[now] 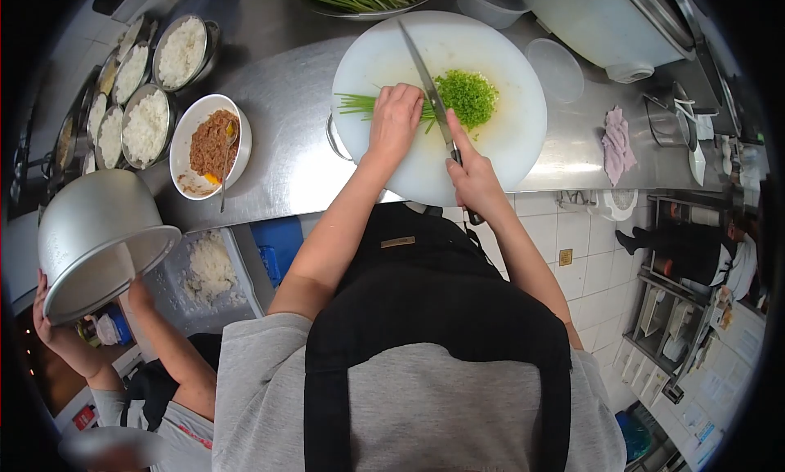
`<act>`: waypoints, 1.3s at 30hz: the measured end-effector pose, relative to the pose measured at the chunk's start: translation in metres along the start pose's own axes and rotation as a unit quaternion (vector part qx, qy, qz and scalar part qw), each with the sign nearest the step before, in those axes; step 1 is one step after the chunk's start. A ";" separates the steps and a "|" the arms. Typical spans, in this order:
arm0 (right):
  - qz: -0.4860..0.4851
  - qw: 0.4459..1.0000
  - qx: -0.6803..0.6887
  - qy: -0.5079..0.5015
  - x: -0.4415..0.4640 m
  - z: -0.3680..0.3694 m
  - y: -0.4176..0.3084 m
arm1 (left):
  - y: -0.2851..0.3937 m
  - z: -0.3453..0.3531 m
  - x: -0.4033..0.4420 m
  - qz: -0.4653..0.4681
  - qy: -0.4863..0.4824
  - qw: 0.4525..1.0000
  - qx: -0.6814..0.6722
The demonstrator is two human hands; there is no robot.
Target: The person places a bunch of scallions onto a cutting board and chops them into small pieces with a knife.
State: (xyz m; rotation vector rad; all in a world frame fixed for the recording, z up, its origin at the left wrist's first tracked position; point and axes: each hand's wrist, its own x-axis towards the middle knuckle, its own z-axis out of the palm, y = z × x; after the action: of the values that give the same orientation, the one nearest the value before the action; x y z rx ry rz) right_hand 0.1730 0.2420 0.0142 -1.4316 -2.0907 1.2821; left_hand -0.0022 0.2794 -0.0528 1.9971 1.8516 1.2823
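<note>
On steel tabletop [282,96], pressing uncut stalks [355,104] under curled left hand [396,122], gripping knife [426,78] in right hand [474,178], beside already-chopped heap [468,100].

Left hand [396,122] pinning green stalks [356,105] on round white board [440,178]; right hand [474,176] gripping knife [425,76], blade lying beside chopped green heap [467,98]; co-worker tilting metal pot [102,235]

The desk [288,88] is brushed, glossy metal; the board [511,149] on it smooth, matt white plastic. The knife [419,62] has a shiny metal blade, the rag [616,145] is rumpled cloth, the pot [102,210] satiny metal.
</note>
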 end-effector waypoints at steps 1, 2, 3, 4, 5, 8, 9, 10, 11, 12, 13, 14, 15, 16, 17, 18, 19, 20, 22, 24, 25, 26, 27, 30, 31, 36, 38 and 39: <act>0.040 0.997 0.062 -0.007 -0.005 -0.004 -0.008 | 0.000 -0.002 -0.001 -0.004 -0.002 1.000 -0.001; 0.081 0.989 0.124 -0.015 -0.008 -0.006 -0.013 | -0.001 -0.003 -0.001 -0.003 0.000 1.000 0.001; 0.081 0.989 0.125 -0.016 -0.012 -0.006 -0.013 | 0.002 -0.007 -0.001 -0.002 -0.022 1.000 0.014; 0.066 0.989 0.135 -0.002 -0.016 -0.008 -0.011 | 0.006 -0.011 -0.002 -0.001 -0.044 0.999 0.027; 0.050 0.988 0.144 0.014 -0.019 -0.010 -0.010 | 0.009 -0.015 -0.003 0.001 -0.045 0.999 0.028; 0.063 0.992 0.113 0.000 -0.024 -0.017 -0.007 | 0.011 -0.024 -0.004 0.035 -0.060 0.995 0.065; 0.061 0.992 0.114 0.000 -0.026 -0.017 -0.006 | 0.008 -0.025 -0.003 0.041 -0.073 0.994 0.068; 0.054 0.992 0.110 -0.003 -0.028 -0.016 -0.004 | 0.006 -0.025 -0.003 0.047 -0.085 0.993 0.071; 0.047 0.993 0.105 -0.006 -0.029 -0.015 -0.003 | 0.003 -0.025 -0.002 0.047 -0.084 0.993 0.073; 0.046 0.993 0.105 -0.007 -0.031 -0.016 -0.006 | 0.001 -0.025 0.000 0.056 -0.092 0.991 0.075; 0.064 0.992 0.111 -0.021 -0.033 -0.017 -0.012 | -0.001 -0.025 0.001 0.066 -0.099 0.990 0.078; 0.081 0.989 0.116 -0.035 -0.033 -0.018 -0.015 | -0.003 -0.025 0.002 0.067 -0.098 0.990 0.079; 0.080 0.989 0.116 -0.034 -0.032 -0.015 -0.007 | -0.003 -0.027 0.004 0.054 -0.116 0.988 0.087; 0.021 0.996 0.089 -0.005 -0.030 -0.007 0.005 | -0.003 -0.028 0.006 0.042 -0.134 0.986 0.094; -0.038 0.997 0.060 0.024 -0.029 -0.003 0.013 | -0.004 -0.029 0.007 0.044 -0.133 0.986 0.094; -0.039 0.997 0.061 0.025 -0.030 -0.004 0.011 | -0.005 -0.030 0.007 0.044 -0.126 0.988 0.082; -0.007 0.998 0.054 0.007 -0.031 -0.005 0.006 | -0.006 -0.030 0.007 0.044 -0.119 0.989 0.069; 0.025 0.999 0.047 -0.011 -0.032 -0.006 0.003 | -0.007 -0.030 0.006 0.045 -0.118 0.990 0.069; -0.023 0.999 0.025 0.016 -0.029 0.005 0.021 | -0.007 -0.030 0.004 0.044 -0.110 0.991 0.059; -0.072 0.996 0.003 0.044 -0.029 0.010 0.027 | -0.002 -0.031 0.002 0.037 -0.111 0.992 0.053; -0.068 0.997 0.002 0.040 -0.030 0.010 0.024 | 0.000 -0.032 0.001 0.029 -0.113 0.992 0.047; -0.063 0.997 0.001 0.036 -0.030 0.010 0.021 | -0.002 -0.031 0.002 0.029 -0.112 0.992 0.047; -0.062 0.997 0.000 0.035 -0.031 0.008 0.016 | -0.005 -0.029 0.002 0.041 -0.098 0.993 0.042; -0.009 1.000 0.023 -0.002 -0.031 0.004 0.006 | -0.011 -0.026 0.001 0.045 -0.083 0.995 0.009; -0.048 0.999 0.009 0.020 -0.032 0.003 0.006 | -0.012 -0.026 0.002 0.038 -0.083 0.996 -0.017; -0.088 0.996 -0.015 0.030 -0.036 0.002 0.008 | -0.011 -0.020 -0.002 0.020 -0.039 0.998 -0.050; -0.017 1.000 0.001 -0.009 -0.036 0.001 0.004 | -0.012 -0.017 -0.004 0.019 -0.031 0.998 -0.054; -0.016 1.000 0.000 -0.012 -0.037 0.000 -0.001 | -0.012 -0.018 -0.002 0.015 -0.030 0.998 -0.054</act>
State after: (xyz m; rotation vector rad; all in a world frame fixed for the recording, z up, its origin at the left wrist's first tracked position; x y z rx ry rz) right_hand 0.1895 0.2104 0.0230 -1.3839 -2.1194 1.2929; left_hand -0.0223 0.2723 -0.0499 1.9927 1.6929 1.2863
